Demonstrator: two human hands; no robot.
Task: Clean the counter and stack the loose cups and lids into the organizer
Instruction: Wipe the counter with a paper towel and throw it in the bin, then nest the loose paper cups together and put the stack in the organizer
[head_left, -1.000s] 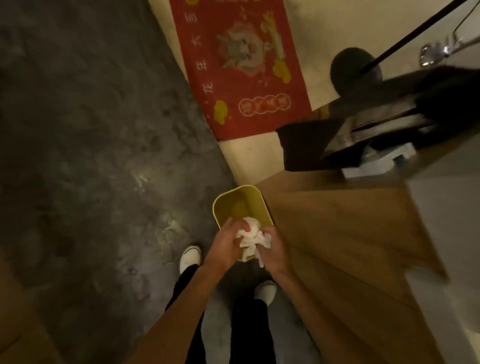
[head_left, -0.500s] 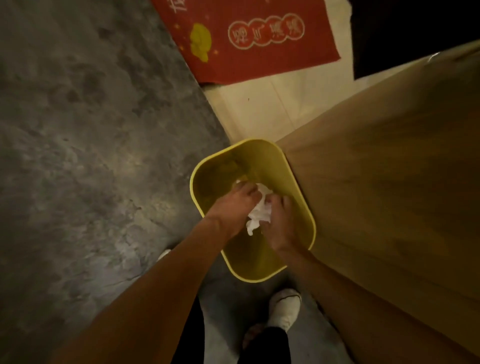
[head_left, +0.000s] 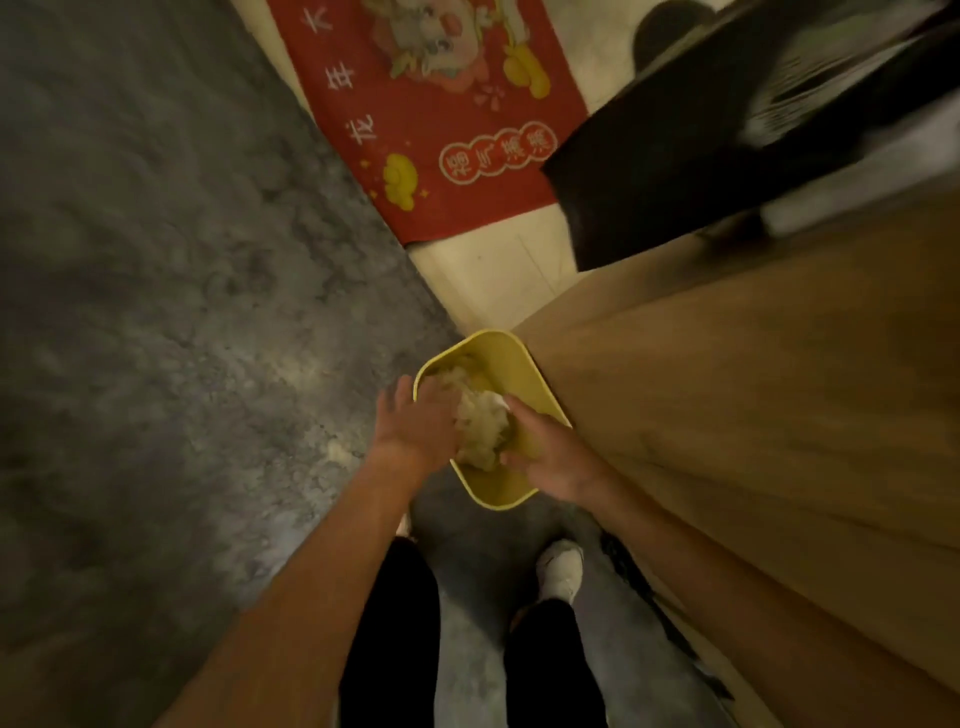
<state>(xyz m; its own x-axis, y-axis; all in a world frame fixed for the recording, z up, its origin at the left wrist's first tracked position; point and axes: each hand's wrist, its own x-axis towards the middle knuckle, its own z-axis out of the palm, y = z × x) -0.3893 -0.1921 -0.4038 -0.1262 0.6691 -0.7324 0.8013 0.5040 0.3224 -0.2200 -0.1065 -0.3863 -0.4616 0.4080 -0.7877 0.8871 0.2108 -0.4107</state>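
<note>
A crumpled white tissue wad (head_left: 480, 431), blurred, sits in the mouth of a yellow waste bin (head_left: 537, 382) on the floor. My left hand (head_left: 415, 431) hovers over the bin's left rim with fingers spread, apart from the wad. My right hand (head_left: 556, 457) is over the bin's right side, finger and thumb spread beside the wad; whether they touch it I cannot tell. No cups, lids or organizer are in view.
The bin stands against the wooden counter side (head_left: 753, 415) on the right. A red printed mat (head_left: 441, 119) lies ahead on the pale floor. A dark blurred object (head_left: 675, 171) sits at upper right. Grey concrete floor (head_left: 156, 312) spreads left; my white shoe (head_left: 561, 566) is below.
Both hands pinched the tissue wad over the bin; now their fingers have spread and the wad has dropped lower into the bin. The view has pulled back and up.
</note>
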